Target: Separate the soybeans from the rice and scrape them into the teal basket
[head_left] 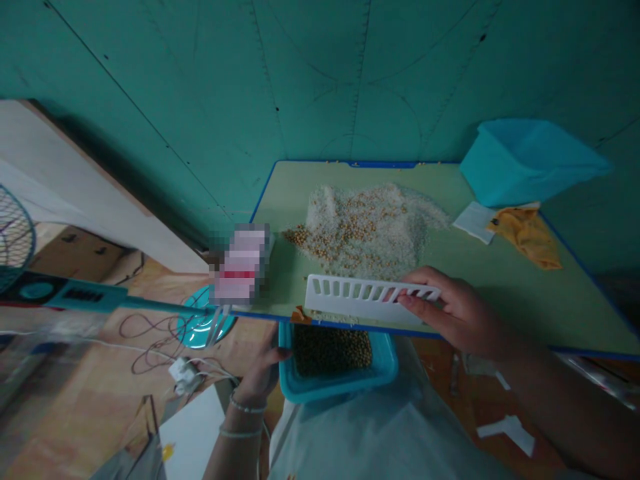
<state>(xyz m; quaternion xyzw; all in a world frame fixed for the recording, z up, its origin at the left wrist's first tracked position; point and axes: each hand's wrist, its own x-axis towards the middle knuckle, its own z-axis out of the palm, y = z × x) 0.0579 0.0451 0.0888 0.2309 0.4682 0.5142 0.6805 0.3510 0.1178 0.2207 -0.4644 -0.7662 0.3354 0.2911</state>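
Observation:
A pile of white rice mixed with tan beans [367,227] lies on a pale green table [500,280] with a blue rim. My right hand [457,310] grips the right end of a white slotted plastic strip [363,298] that stands on the table's near edge, just in front of the pile. Below that edge my left hand [260,373] holds the left side of a blue tray [340,383] filled with dark beans, pressed under the table's rim. Thin bracelets circle the left wrist.
A blue tub [525,160] stands at the table's far right, with a white paper [475,220] and a yellow cloth [527,233] beside it. A blurred pink object [241,263] sits at the left corner. A standing fan [50,287] and cables lie on the floor left.

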